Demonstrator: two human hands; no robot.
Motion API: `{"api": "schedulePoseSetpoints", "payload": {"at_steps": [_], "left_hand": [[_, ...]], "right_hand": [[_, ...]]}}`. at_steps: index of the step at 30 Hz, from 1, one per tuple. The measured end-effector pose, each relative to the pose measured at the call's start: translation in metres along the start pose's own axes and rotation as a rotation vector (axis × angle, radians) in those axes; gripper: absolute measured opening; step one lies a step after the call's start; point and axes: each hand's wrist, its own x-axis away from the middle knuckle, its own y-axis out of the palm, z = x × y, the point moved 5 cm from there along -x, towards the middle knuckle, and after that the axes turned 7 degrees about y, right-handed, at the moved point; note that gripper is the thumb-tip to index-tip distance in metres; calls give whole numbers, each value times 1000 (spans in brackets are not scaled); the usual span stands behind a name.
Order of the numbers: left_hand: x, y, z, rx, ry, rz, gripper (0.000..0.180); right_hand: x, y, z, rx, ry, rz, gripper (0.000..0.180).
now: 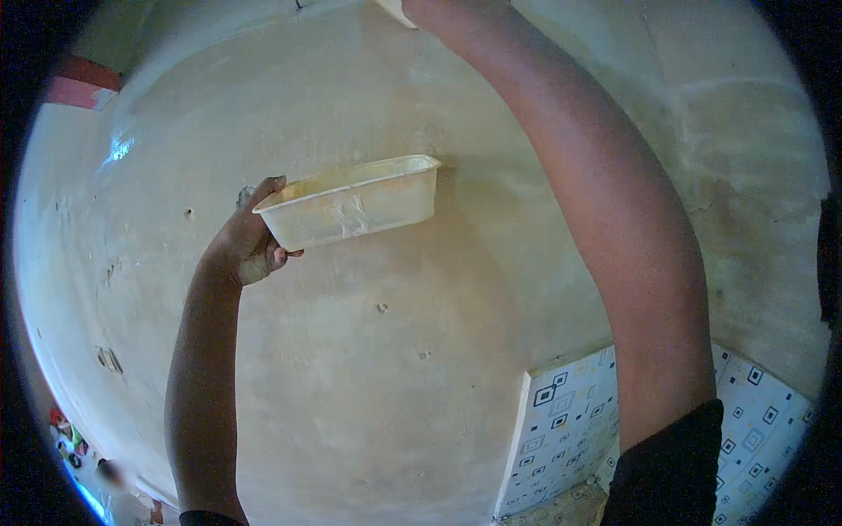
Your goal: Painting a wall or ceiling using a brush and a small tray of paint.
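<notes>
My left hand grips the left end of a whitish plastic tub, thumb at the rim and fingers beneath. The tub is long, with slanted sides, and tilts up slightly to the right. Yellowish smears show along its inside. My right arm reaches up across the picture, and my right hand is cut off by the upper edge. A pale, flat-edged thing sticks out at its left; its kind is hidden, as are most of the fingers. Both hands are before a beige plastered wall.
Small pits and damp-looking patches mark the wall. At lower right, patterned tiles cover a surface ending in a raised edge. A red-pink block juts out at upper left. Colourful items and a blurred person show at lower left.
</notes>
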Motion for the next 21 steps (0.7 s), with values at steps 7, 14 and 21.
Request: {"api": "schedulePoseSetpoints", "payload": {"at_steps": [7, 14, 21], "left_hand": [[2, 21, 3, 1, 20, -28, 52], [14, 5, 4, -59, 9, 18, 53], [15, 6, -15, -7, -58, -7, 49]], "right_hand": [[-1, 57, 143, 23, 464, 141, 40], [38, 83, 286, 382, 509, -77, 26], [68, 69, 244, 405, 498, -103, 19]]}}
